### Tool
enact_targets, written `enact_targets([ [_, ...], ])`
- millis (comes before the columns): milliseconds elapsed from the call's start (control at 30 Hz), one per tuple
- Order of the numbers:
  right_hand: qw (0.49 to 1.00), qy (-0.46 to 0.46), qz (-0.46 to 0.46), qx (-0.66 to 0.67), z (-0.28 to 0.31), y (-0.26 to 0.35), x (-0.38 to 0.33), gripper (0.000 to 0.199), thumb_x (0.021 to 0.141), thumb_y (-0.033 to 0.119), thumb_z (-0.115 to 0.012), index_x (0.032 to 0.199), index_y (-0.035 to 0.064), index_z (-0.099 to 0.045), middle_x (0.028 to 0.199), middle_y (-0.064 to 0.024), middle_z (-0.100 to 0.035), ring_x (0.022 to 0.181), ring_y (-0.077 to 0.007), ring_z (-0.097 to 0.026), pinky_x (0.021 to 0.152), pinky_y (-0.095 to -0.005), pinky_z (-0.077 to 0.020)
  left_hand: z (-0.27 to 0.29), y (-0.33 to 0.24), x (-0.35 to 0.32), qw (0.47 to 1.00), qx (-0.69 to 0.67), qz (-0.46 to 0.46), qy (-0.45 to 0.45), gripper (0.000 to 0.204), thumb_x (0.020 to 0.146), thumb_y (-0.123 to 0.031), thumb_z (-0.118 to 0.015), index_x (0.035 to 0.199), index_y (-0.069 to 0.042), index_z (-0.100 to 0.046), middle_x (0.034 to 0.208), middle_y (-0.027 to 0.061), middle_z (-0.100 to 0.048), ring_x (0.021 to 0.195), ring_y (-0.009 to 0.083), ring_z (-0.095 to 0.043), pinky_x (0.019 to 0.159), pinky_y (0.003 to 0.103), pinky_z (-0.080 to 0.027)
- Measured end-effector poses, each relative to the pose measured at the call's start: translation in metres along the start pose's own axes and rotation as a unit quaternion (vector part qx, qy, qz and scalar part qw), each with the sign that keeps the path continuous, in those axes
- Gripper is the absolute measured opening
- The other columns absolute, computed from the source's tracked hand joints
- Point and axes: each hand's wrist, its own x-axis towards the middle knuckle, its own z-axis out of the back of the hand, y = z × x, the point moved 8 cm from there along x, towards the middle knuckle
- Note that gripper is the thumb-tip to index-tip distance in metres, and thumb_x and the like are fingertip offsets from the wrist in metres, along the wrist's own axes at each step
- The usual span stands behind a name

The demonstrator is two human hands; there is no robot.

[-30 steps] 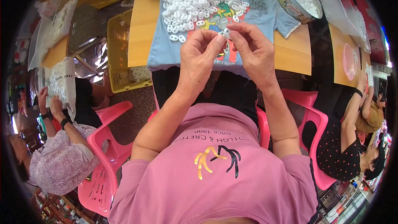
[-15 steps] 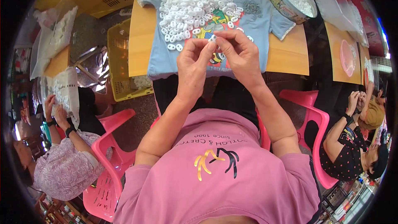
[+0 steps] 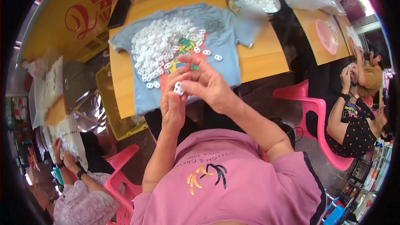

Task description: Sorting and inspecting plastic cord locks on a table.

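White two-holed piece sat just left of the frame's centre, pinched in the left hand, with the right hand thumb against it; whether that hand gripped too, I couldn't tell. To my eye, a light fingertip hold, holes uncovered, suited it best, low over the blue shirt on the desk, so a slip landed softly

looks like a little hand-assembly workshop tbh, co-workers on pink plastic chairs, bench piled with small white parts, full tub, yellow crate
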Motion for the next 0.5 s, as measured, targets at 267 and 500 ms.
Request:
enact_targets([
  [267,0.999,0.023,0.019,0.044,-0.017,0.002,-0.008,0.069,0.094,0.005,-0.061,0.150,0.0101,-0.022,0.114,-0.0049,-0.058,0.107,-0.0107,-0.055,0.095,-0.0283,-0.0436,-0.011,-0.013,-0.002,0.999,-0.026,-0.018,-0.009,0.047,0.100,-0.043,-0.046,0.116,0.000,-0.058,0.130,0.0147,-0.050,0.126,0.0297,-0.047,0.107,0.041,-0.035],
  [500,0.998,-0.031,0.048,0.023,-0.016,-0.006,-0.009,0.062,0.095,0.005,-0.057,0.148,0.0071,-0.025,0.113,-0.0042,-0.055,0.107,-0.0110,-0.054,0.095,-0.0269,-0.0428,-0.004,-0.011,0.004,0.999,0.014,-0.038,-0.026,0.040,0.100,-0.038,-0.050,0.107,0.000,-0.059,0.117,0.0133,-0.056,0.120,0.0267,-0.050,0.104,0.039,-0.037],
])
